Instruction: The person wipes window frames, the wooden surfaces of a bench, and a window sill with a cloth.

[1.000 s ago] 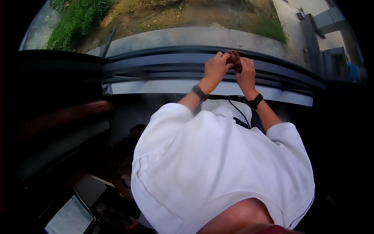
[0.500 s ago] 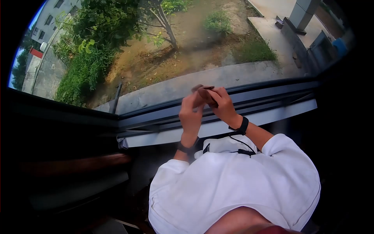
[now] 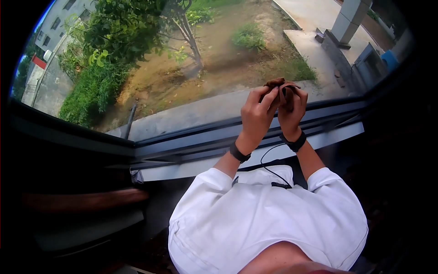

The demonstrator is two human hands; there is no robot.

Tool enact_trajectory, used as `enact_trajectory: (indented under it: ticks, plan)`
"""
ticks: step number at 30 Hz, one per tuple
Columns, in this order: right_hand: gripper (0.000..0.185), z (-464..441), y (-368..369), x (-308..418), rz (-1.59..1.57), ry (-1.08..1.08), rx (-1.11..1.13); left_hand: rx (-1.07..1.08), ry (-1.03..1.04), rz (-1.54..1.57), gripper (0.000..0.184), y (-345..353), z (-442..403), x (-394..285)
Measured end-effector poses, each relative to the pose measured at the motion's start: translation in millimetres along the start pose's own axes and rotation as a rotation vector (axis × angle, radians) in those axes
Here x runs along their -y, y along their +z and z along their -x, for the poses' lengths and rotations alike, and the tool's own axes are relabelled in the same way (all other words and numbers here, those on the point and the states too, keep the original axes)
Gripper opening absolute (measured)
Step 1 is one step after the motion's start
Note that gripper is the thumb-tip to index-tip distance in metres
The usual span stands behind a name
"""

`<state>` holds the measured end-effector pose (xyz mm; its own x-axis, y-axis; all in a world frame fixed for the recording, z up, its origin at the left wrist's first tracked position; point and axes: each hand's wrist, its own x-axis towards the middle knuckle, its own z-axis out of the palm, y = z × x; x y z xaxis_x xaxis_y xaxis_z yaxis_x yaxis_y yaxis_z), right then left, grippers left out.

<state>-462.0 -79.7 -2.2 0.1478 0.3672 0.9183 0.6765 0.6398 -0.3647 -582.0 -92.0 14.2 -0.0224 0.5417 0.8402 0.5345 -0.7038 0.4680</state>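
A crumpled brown cloth (image 3: pixel 284 93) is bunched between my two hands, raised in front of the window. My left hand (image 3: pixel 258 112) grips its left side with bent fingers. From the right, my right hand (image 3: pixel 292 112) closes around the other side of the cloth. Both wrists wear black bands, and a thin black cable runs from the right one toward my chest. Part of the cloth is hidden behind my fingers.
Below my hands runs the dark window frame (image 3: pixel 191 142) with a pale sill (image 3: pixel 182 170). Through the glass show a tree (image 3: pixel 189 36), shrubs, bare soil and a pillar (image 3: pixel 349 23). A reddish-brown wooden piece (image 3: pixel 86 202) lies at the lower left.
Both hands have moved right and slightly up with the cloth, which now looks more bunched. The view has shifted a little.
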Motion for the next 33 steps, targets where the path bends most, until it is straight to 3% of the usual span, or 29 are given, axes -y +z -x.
enact_trajectory:
  ticks: [4, 7, 13, 19, 22, 25, 33]
  plan:
    - [0.033, 34.9, 15.6, 1.1, -0.062, 0.022, 0.088, 0.016, -0.133, -0.007, 0.041, -14.2, 35.0, 19.9]
    - [0.037, 29.4, 35.6, 14.8, -0.159, -0.059, 0.12, -0.06, -0.112, -0.061, 0.043, -41.0, 31.0, 25.1]
    - [0.043, -43.0, 44.2, 63.8, -0.217, -0.12, 0.083, -0.154, -0.028, -0.062, 0.048, -78.2, -36.5, 0.1]
    - [0.041, -117.3, 24.5, 63.7, -0.066, -0.172, -0.076, -0.248, 0.13, 0.105, 0.05, -60.6, -113.2, -27.0]
    - [0.039, -127.0, 14.2, 55.1, -0.043, -0.174, -0.102, -0.198, 0.102, 0.161, 0.049, -49.8, -121.7, -36.2]
    - [0.038, -101.7, 15.8, 39.3, -0.096, -0.139, -0.129, -0.133, 0.054, 0.161, 0.044, -37.6, -95.1, -24.9]
    - [0.032, 26.6, 26.4, 7.8, -0.087, -0.005, 0.125, 0.046, -0.127, 0.033, 0.039, -36.2, 17.1, 23.8]
